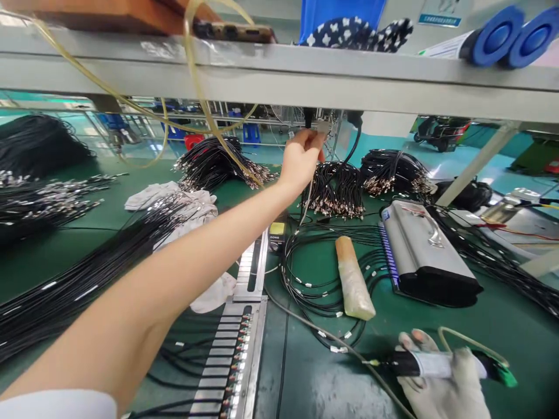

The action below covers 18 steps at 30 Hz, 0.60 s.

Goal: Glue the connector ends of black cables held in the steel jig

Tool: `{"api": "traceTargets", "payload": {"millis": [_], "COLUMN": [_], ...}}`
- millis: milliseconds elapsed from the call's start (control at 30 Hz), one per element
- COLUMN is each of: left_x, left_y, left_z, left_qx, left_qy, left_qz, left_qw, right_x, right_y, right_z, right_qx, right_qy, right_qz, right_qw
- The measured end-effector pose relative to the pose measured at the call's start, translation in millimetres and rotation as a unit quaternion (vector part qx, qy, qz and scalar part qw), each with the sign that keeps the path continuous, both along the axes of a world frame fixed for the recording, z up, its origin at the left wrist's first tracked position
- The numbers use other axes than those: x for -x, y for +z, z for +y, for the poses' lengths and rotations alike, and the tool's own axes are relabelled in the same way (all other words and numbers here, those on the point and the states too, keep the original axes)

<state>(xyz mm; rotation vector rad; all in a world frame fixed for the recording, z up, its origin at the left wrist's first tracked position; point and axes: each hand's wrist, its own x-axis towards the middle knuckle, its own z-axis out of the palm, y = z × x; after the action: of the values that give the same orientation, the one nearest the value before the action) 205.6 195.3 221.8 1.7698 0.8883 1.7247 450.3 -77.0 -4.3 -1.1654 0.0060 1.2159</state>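
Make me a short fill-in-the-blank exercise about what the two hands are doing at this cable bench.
1. The left hand reaches up to a small part just under the ____.
2. The right hand wears a ____.
3. The right hand grips a black pen-shaped tool with a ____ rear end.
4. The table mat is ____.

Missing words: shelf; glove; green; green

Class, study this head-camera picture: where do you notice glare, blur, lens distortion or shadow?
Head view: the shelf edge bows, a wide-angle distortion; the left hand, reaching far under it, looks slightly soft, as does the forearm near the lens; pale glare sits on the green mat beside the gloved right hand gripping a black tool; lighting is bright and even, with only faint shadows under the cable bundles.
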Motion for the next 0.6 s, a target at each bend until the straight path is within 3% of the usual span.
{"api": "traceTargets", "payload": {"millis": [133,233,400,533,600], "left_x": [-0.5,-2.4,-5.6,-11.2,-12.7], "left_y": [15.6,20.8,23.8,27.1,28.1], "left_z": [5.8,12.8,22.5,13.7,7.9], "left_qx": [0.064,0.073,0.071,0.102,0.117], "left_qy": [-0.025,-0.03,-0.046,-0.038,-0.029], "left_qz": [0.04,0.068,0.079,0.07,0.069], "left_qw": [0.997,0.994,0.993,0.992,0.99], "right_x": [-1.8,-1.3,-1.9,-2.7,-1.0], "right_y": [2.5,2.2,-5.0,-5.6,-0.8], "right_z": [-1.7,-1.9,-2.0,-3.6,-4.2], "right_qx": [0.033,0.035,0.008,-0.058,-0.055], "right_qy": [-0.006,-0.031,-0.029,0.004,0.0], "right_qz": [0.01,0.0,-0.007,-0.023,-0.01], "right_qw": [0.999,0.999,1.0,0.998,0.998]}}
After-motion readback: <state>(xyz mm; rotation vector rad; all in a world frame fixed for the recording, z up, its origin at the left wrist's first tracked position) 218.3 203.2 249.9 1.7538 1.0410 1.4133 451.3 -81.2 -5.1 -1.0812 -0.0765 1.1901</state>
